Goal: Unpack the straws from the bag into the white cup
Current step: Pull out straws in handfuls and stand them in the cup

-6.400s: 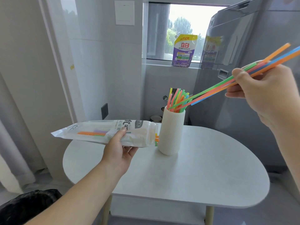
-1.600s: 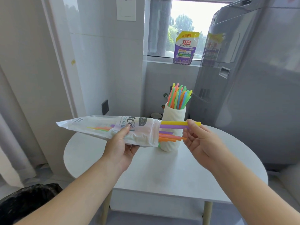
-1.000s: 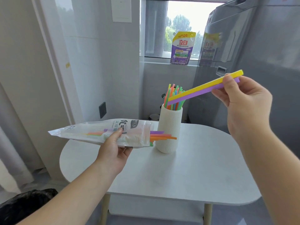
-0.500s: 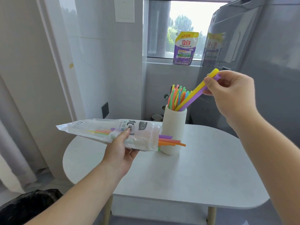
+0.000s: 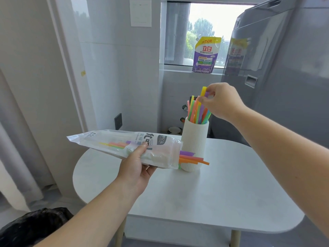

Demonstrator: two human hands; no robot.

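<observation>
Lowered from their slant, the yellow and purple straws [image 5: 203,90] stand in the ribbed white cup [image 5: 195,145], pinched by the right hand [image 5: 220,102], which should next release them and return to the straw bag [image 5: 124,145] that the left hand [image 5: 137,166] grips beside the cup.

Bag [image 5: 114,139] reads "Straw"; windowsill pouch [image 5: 206,56] reads "立白", "150克"

The cup [image 5: 195,143] is white with fine vertical ribs. Its straws [image 5: 196,111] are pink, green, orange, yellow, purple and blue. The bag [image 5: 124,145], centre left, is clear with dark lettering, its straw ends [image 5: 192,158] purple, coral and orange. The bench [image 5: 195,202] is plain white.
</observation>
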